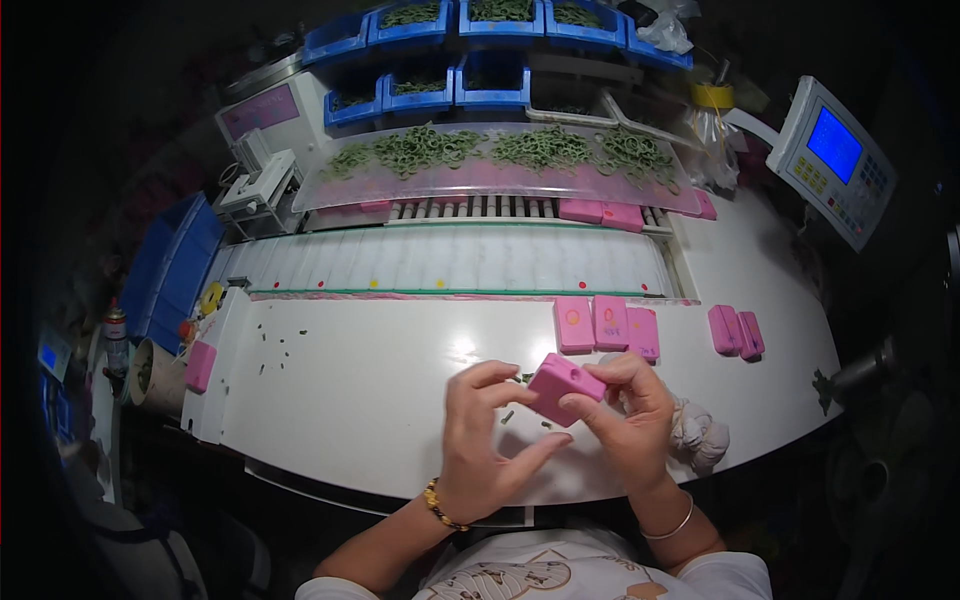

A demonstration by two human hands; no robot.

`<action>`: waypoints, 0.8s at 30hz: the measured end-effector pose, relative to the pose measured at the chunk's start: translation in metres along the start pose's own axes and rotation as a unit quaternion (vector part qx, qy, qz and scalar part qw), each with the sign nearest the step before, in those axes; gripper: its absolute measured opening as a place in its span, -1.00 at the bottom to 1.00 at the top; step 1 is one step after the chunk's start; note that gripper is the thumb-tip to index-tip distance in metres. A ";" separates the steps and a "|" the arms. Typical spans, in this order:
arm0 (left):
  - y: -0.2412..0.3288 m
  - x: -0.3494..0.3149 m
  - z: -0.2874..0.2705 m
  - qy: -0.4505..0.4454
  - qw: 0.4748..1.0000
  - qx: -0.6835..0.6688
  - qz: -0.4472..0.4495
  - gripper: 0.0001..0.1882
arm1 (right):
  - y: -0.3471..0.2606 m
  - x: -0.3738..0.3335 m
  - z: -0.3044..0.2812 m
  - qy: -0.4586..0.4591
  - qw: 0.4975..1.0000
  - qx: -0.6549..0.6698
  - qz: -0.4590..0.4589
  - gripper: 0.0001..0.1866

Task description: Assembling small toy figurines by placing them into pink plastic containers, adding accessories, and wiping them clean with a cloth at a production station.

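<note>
My right hand (637,418) grips a pink block (562,392) by its right side, thumb in front and fingers behind. The block is tilted, and a small round hole shows in its upper face. My left hand (480,432) is at the block's left side, with thumb and fingers spread apart. Its fingertips come close to the block's edge; whether they touch I cannot tell. On the white table beyond my hands lie upright-marked pink blocks (574,325), several in a close group. Small dark green bits (507,417) lie under my hands. A crumpled whitish cloth (700,435) is beside my right wrist.
A white belt conveyor (450,262) crosses behind the table, with a clear tray (480,190) of green ring-like pieces above it. Blue bins (415,95) stand at the back. Right are two pink blocks (724,330) and a control panel (835,155); left, a bucket (158,375).
</note>
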State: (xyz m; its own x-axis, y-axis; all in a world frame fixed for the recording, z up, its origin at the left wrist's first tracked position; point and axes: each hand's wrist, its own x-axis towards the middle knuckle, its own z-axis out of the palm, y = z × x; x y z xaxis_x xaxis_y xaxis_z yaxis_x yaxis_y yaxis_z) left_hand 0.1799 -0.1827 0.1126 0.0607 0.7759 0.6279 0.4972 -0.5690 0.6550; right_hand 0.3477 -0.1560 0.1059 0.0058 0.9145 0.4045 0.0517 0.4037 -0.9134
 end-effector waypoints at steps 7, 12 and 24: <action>-0.048 0.025 -0.001 -0.068 0.990 -0.047 -0.113 -0.52 | 0.000 0.001 -0.004 -0.076 0.994 0.005 0.076 -0.67; -0.154 0.074 -0.031 0.058 0.970 0.138 -0.190 -0.57 | -0.021 0.007 -0.038 -0.052 0.993 -0.094 0.039 -0.66; -0.193 0.102 -0.053 0.031 0.909 0.405 -0.088 -0.49 | -0.014 0.001 -0.097 -0.158 0.912 -0.375 -0.055 -0.45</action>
State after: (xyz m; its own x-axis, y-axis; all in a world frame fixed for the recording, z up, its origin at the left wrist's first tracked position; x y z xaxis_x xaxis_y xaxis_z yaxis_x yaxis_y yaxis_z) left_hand 0.0441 -0.0078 0.0725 -0.1184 0.8043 0.5823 0.9706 -0.0300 0.2389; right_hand 0.4439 -0.1636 0.1233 -0.3215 0.8798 0.3503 0.7042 0.4694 -0.5327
